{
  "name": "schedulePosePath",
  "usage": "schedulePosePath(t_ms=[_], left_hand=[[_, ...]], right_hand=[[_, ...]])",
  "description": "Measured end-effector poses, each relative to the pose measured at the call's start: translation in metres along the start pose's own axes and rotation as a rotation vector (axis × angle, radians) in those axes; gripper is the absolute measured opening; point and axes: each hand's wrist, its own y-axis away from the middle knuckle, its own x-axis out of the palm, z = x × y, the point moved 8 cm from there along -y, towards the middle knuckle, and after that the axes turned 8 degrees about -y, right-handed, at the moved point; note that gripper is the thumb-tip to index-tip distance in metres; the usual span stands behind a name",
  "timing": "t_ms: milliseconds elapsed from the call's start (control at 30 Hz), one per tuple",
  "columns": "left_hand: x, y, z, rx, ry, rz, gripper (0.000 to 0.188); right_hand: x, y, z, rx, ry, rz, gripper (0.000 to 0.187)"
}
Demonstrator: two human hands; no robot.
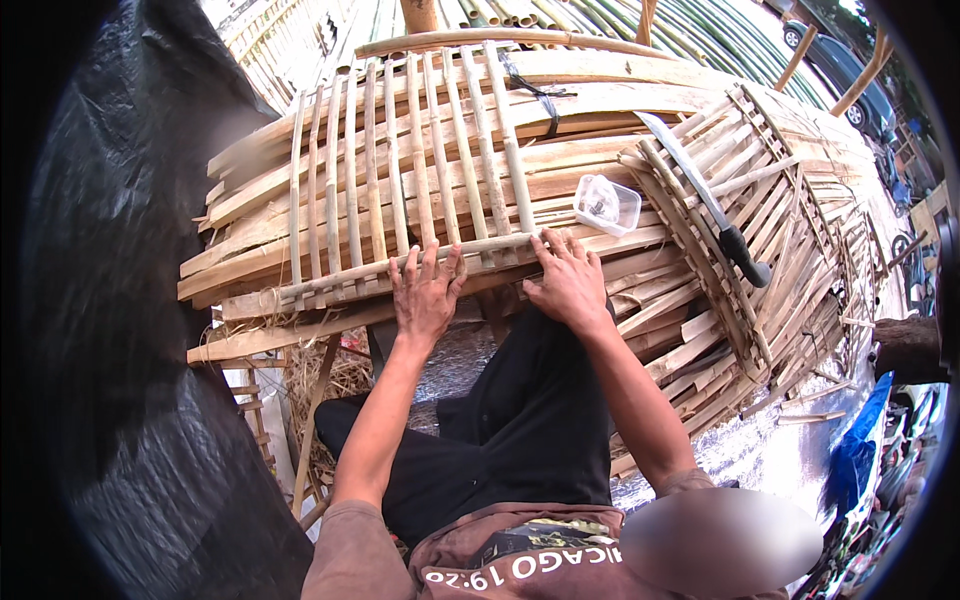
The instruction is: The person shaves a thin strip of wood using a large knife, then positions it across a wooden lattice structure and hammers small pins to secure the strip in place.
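A bamboo slat rack (pixel 417 150) lies in front of me, its thin upright strips joined by a crossbar (pixel 350 273) along the near edge. On the middle of that crossbar rests my left hand (pixel 425 295), fingers spread and palm down. My right hand (pixel 570 280) lies at the crossbar's right end, beside the last strip, with its fingers stretched out. Neither hand is wrapped round anything. Just beyond the right hand stands a clear plastic tub (pixel 610 207) with something small and whitish in it. A long knife (pixel 690 170) with a black handle lies farther right.
Split bamboo planks (pixel 250 205) are stacked under the rack. More slatted bamboo panels (pixel 790 200) are piled at the right. A black plastic sheet (pixel 130 330) hangs along the left. Bamboo poles (pixel 560 15) lie at the back, and a dark car (pixel 845 75) stands at the far right.
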Motion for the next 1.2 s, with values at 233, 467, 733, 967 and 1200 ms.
schedulePosePath(t_ms=[233, 467, 733, 967, 1200], left_hand=[[0.003, 0.001, 0.003, 0.026, -0.001, -0.029, 0.055], [0.005, -0.002, 0.005, 0.001, 0.001, 0.004, 0.055], [0.018, 0.0, 0.004, 0.025, -0.025, 0.0, 0.067], [0.016, 0.001, 0.009, 0.031, 0.003, 0.019, 0.074], [0.016, 0.001, 0.007, 0.035, 0.037, 0.068, 0.082]], right_hand=[[-0.001, -0.001, 0.0, -0.021, -0.018, -0.012, 0.073], [-0.009, 0.0, -0.003, -0.084, -0.083, -0.163, 0.062], [-0.098, -0.033, -0.104, 0.043, -0.198, -0.522, 0.036], [-0.09, -0.077, -0.072, -0.143, 0.053, -0.311, 0.043], [-0.074, -0.093, -0.089, -0.206, 0.232, -0.233, 0.032]])
